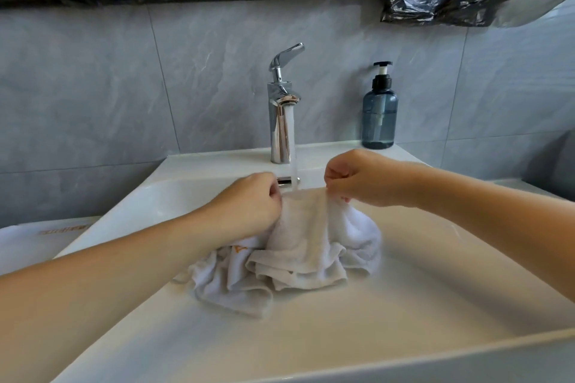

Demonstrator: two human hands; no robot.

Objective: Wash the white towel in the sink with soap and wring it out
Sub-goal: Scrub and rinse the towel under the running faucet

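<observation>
White sink (435,305), tap (281,121) running; my left hand (252,202) and right hand (357,179) each pinch the white towel (298,258) top edge under the stream, rest heaped in basin. Risk: wet edge slips, water splashes out.

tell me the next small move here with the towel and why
Probably feed more of the white towel under the stream. Both the left hand and right hand pinch its top edge, and water from the faucet lands only on that strip; most of the cloth lies bunched in the sink. The soap bottle stands untouched, so soaping likely follows.
</observation>
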